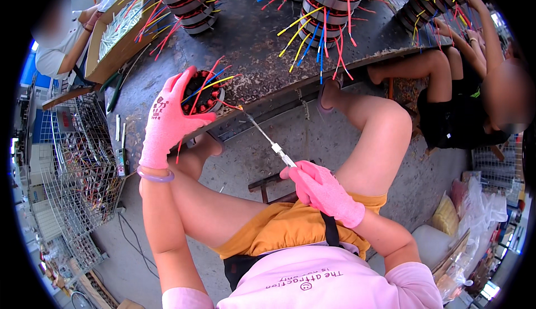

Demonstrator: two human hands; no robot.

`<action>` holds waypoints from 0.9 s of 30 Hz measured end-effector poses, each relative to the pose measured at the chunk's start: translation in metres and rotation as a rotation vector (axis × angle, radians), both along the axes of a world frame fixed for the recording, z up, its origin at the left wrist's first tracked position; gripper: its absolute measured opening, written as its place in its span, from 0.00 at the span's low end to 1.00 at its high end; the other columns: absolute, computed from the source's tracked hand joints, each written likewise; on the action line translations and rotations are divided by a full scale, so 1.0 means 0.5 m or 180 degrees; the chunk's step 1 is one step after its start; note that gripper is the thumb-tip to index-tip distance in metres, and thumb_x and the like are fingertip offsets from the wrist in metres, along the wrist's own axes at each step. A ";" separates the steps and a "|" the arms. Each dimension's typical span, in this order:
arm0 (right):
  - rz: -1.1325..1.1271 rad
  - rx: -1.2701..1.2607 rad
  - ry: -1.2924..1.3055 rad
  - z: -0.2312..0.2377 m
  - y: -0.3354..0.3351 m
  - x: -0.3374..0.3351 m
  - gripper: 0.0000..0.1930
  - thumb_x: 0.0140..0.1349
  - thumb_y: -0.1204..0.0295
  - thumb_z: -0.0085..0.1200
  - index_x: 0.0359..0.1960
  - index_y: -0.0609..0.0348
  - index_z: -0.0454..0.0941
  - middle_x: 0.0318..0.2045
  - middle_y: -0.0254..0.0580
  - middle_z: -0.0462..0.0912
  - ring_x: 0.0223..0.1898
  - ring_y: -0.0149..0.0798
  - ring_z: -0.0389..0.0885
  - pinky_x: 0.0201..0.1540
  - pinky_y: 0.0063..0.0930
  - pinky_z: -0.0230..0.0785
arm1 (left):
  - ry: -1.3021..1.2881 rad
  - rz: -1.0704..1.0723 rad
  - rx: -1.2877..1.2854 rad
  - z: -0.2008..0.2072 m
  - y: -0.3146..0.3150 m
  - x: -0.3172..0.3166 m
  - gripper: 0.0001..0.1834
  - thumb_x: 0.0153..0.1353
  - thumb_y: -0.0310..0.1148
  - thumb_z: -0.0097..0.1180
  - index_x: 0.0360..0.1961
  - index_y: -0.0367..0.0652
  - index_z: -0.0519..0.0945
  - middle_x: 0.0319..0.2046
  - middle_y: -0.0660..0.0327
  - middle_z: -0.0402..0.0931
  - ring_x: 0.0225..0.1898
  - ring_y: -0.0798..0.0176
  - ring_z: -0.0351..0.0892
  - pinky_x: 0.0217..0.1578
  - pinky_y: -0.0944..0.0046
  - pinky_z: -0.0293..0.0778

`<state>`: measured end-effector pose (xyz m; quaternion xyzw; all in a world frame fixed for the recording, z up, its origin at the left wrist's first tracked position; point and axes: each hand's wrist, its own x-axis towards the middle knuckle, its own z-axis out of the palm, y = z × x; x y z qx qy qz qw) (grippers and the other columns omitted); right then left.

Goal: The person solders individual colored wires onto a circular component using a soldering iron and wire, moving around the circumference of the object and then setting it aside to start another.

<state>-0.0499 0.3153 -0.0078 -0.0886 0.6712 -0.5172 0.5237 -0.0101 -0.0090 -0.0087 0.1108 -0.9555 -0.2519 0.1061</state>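
Note:
My left hand (170,116), in a pink glove, grips a motor stator (215,100) at the table's near edge. Its ring has a dark slotted core, and red, blue and yellow wires stick out of it. One red wire (226,105) points right and ends in a small orange-yellow spot; whether that is a flame I cannot tell. In my right hand (321,190), also gloved in pink, is a slim white tool (277,148) with a thin metal shaft. The shaft's tip lies just below that wire end. My palm hides the tool's rear part.
Stacked stators (187,1) stand at the back left, with more stacks (329,7) at the back centre and right. A cardboard box (106,57) of pale thin sleeves and green-handled pliers (115,90) lie left. Wire baskets (84,169) stand beside the table. Co-workers sit on both sides.

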 end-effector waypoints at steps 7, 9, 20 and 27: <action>-0.0110 -0.0141 -0.0139 -0.016 0.001 0.004 0.18 0.73 0.58 0.43 0.45 0.60 0.78 0.16 0.31 0.69 0.15 0.23 0.61 0.20 0.21 0.53 | -0.0020 0.0009 0.0007 -0.002 0.000 -0.002 0.52 0.37 0.37 0.77 0.67 0.41 0.68 0.61 0.51 0.70 0.60 0.46 0.73 0.60 0.55 0.71; -0.0145 -0.0162 -0.0162 -0.021 0.004 0.005 0.18 0.73 0.57 0.44 0.47 0.58 0.78 0.16 0.29 0.68 0.13 0.21 0.58 0.17 0.19 0.49 | -0.0032 0.0010 0.0018 0.000 0.002 -0.003 0.52 0.37 0.37 0.77 0.67 0.41 0.67 0.61 0.51 0.70 0.60 0.46 0.73 0.60 0.55 0.71; -0.0100 -0.0230 -0.0132 -0.022 0.004 0.004 0.19 0.73 0.56 0.44 0.48 0.59 0.78 0.16 0.30 0.69 0.13 0.21 0.58 0.17 0.19 0.49 | -0.0113 0.0036 -0.0083 -0.004 -0.005 -0.001 0.53 0.37 0.38 0.77 0.68 0.41 0.67 0.61 0.50 0.70 0.61 0.46 0.72 0.61 0.55 0.70; -0.0130 -0.0176 -0.0132 -0.020 0.005 0.005 0.19 0.73 0.57 0.45 0.48 0.59 0.78 0.16 0.30 0.69 0.13 0.21 0.59 0.16 0.20 0.48 | -0.0108 0.0054 -0.0050 -0.002 0.000 -0.002 0.53 0.37 0.39 0.77 0.68 0.41 0.67 0.61 0.49 0.69 0.61 0.45 0.72 0.61 0.54 0.70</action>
